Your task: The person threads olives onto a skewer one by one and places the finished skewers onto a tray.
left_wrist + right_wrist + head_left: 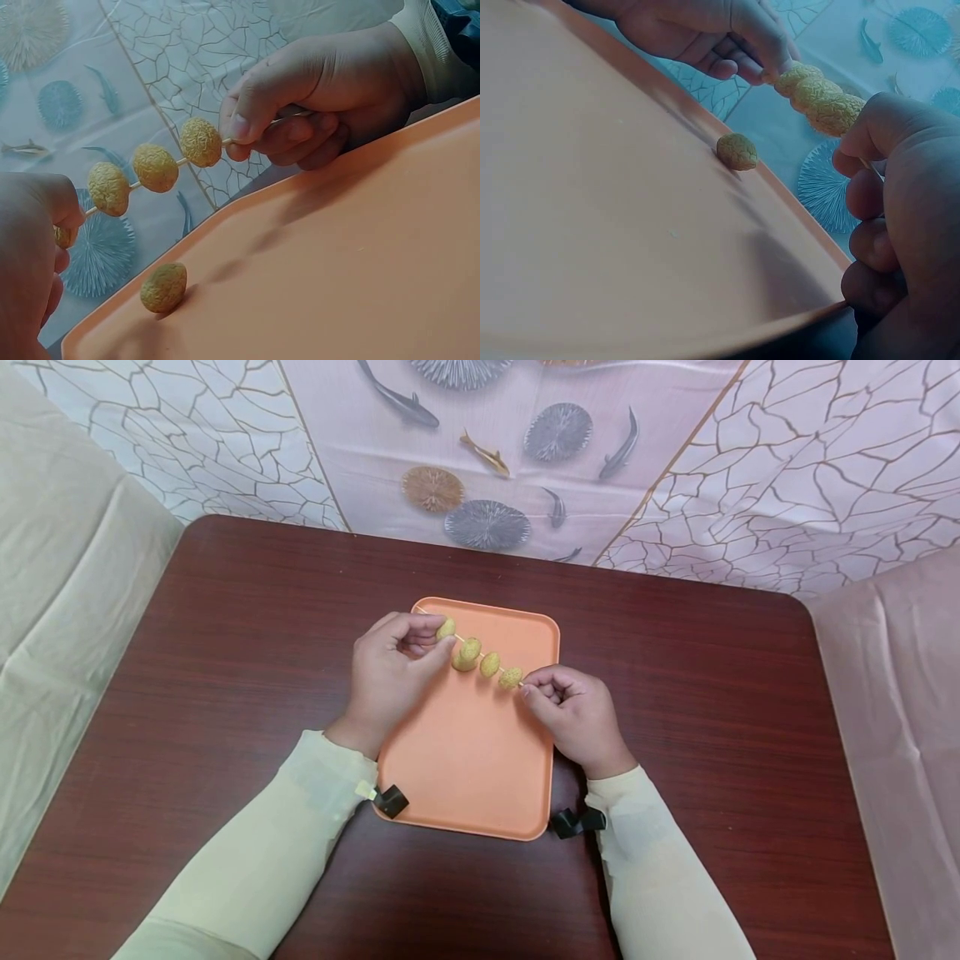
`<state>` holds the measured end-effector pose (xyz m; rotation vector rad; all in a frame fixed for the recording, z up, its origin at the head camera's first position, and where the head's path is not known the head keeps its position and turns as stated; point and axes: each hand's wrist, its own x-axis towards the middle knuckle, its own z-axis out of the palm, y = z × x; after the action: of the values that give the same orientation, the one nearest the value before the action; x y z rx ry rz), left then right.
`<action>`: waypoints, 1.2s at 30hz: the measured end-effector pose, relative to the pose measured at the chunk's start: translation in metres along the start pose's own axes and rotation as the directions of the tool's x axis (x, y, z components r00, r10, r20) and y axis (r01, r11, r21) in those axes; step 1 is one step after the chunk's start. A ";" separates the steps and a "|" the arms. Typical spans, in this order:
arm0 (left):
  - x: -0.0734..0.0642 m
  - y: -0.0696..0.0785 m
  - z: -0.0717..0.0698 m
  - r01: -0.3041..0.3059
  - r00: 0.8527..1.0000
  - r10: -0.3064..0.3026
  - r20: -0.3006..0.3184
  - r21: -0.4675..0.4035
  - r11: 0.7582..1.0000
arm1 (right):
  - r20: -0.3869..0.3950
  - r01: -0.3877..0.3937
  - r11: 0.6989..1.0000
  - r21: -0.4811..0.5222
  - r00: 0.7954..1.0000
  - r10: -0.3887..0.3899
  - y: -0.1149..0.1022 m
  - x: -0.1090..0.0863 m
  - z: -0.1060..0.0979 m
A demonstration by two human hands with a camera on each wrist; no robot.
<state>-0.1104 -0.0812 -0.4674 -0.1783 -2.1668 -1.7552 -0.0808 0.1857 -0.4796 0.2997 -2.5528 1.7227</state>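
Note:
A thin wooden skewer (460, 638) runs slantwise above the orange tray (465, 752), threaded through several wrinkled yellow oval balls (155, 168). My left hand (397, 664) pinches the ball at the far-left end (446, 627) between thumb and fingers; the stick's tip pokes out past it. At the other end, my right hand (573, 710) pinches the bare skewer right beside the last ball (511, 677). The three balls between the hands show small gaps in the left wrist view. One loose ball (737, 151) lies on the tray below the skewer, near its far edge.
The tray rests on a dark reddish-brown table (697, 760). Behind the table hangs a patterned cloth (480, 460), with plain pale cloth (60, 577) at the left side. Dark straps (577, 822) hang by both wrists, close over the tray's near corners.

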 end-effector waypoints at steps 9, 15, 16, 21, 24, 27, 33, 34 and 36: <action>0.000 -0.001 0.002 -0.013 1.000 0.013 0.004 0.009 1.000 | 0.002 -0.002 1.000 0.007 1.000 0.002 0.001 0.000 -0.001; -0.001 0.000 0.003 -0.006 1.000 0.006 0.009 0.002 1.000 | 0.001 -0.005 1.000 0.003 1.000 0.005 0.001 0.000 -0.001; -0.001 0.000 0.003 -0.007 1.000 0.007 0.010 0.002 1.000 | 0.002 -0.004 1.000 0.004 1.000 0.004 0.001 0.000 -0.001; -0.002 0.000 0.003 -0.014 1.000 0.014 0.012 0.004 1.000 | 0.002 -0.002 1.000 0.014 1.000 0.002 0.001 0.000 -0.001; -0.002 0.000 0.004 -0.015 1.000 0.015 0.013 0.000 1.000 | 0.002 -0.001 1.000 0.015 1.000 0.001 0.001 0.000 0.000; -0.003 0.001 0.004 -0.011 1.000 0.011 0.017 -0.005 1.000 | 0.001 -0.001 1.000 0.015 1.000 0.001 0.001 0.000 0.000; -0.003 0.002 0.004 -0.015 1.000 0.014 0.028 0.015 1.000 | 0.002 -0.004 1.000 0.013 1.000 0.004 0.002 0.000 0.000; -0.003 0.002 0.004 -0.023 0.999 0.022 0.030 0.023 0.999 | 0.000 -0.004 1.000 0.012 1.000 0.004 0.002 0.000 0.000; -0.002 0.002 0.004 -0.049 0.998 0.048 0.034 0.034 0.998 | -0.009 -0.005 1.000 0.011 1.000 0.005 0.002 0.001 0.000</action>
<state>-0.1081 -0.0770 -0.4666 -0.2511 -2.1961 -1.6979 -0.0820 0.1869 -0.4814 0.2854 -2.5410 1.7358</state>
